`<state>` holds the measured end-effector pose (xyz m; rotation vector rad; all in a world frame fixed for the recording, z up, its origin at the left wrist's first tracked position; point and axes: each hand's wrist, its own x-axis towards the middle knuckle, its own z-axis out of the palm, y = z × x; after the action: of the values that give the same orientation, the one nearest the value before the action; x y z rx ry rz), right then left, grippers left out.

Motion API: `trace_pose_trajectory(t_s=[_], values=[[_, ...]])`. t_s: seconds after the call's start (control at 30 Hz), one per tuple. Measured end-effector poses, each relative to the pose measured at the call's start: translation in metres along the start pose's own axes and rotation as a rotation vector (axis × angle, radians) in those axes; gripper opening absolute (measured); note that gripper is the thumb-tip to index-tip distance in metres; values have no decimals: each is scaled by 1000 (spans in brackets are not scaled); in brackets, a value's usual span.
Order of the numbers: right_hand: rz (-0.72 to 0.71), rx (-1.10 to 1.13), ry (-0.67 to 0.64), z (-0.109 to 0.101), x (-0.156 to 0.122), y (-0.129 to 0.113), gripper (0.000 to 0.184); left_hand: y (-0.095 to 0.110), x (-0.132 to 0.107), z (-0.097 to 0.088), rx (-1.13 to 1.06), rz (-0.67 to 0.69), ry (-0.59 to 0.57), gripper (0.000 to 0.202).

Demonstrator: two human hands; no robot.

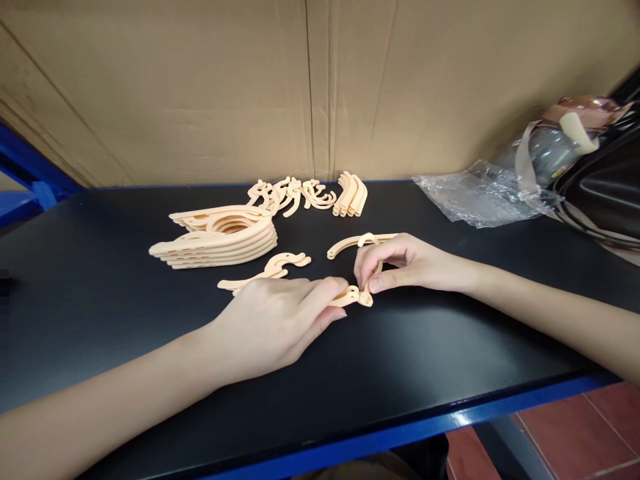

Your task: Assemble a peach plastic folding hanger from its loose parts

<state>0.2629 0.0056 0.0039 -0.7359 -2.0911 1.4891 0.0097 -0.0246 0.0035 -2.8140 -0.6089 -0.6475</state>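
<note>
My left hand is closed around a cream plastic piece, probably a folding-hanger part, whose rounded end pokes out past the fingers. In my right hand, thumb and fingers pinch a curved cream hook piece. The ends of the two pieces meet, or nearly meet, just above the black tabletop; whether they are joined I cannot tell. Behind my right fingers lies a curved cream bar, partly hidden. Beyond my left knuckles rests a wavy cream hook piece, its lower part covered by the hand.
A stack of cream hanger-shaped pieces stands at left. Loose hook pieces and a bundle of curved bars lie by the cardboard wall. Clear plastic bag, bottle and dark bag sit at right.
</note>
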Motion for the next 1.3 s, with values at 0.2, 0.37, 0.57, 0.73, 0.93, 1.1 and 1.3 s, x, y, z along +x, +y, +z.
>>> trace_pose_trajectory(t_s=[0.2, 0.37, 0.57, 0.73, 0.93, 1.1, 1.3], values=[[12, 37, -8, 0, 1, -1, 11, -2, -1, 3, -21, 30, -15, 21], [19, 3, -27, 0, 0, -1, 12, -2, 0, 3, -38, 46, -19, 18], [37, 38, 4, -1, 0, -4, 11, -2, 1, 2, -46, 64, -13, 17], [43, 17, -19, -1, 0, -3, 15, -1, 1, 0, -45, 68, -2, 18], [22, 3, 16, 0, -1, 3, 11, -1, 1, 1, -39, 49, -17, 23], [23, -24, 40, 1, -2, 3, 13, -1, 0, 1, -21, 38, -11, 23], [19, -39, 54, 3, -3, -1, 15, -1, -1, 2, -10, 56, 2, 23]])
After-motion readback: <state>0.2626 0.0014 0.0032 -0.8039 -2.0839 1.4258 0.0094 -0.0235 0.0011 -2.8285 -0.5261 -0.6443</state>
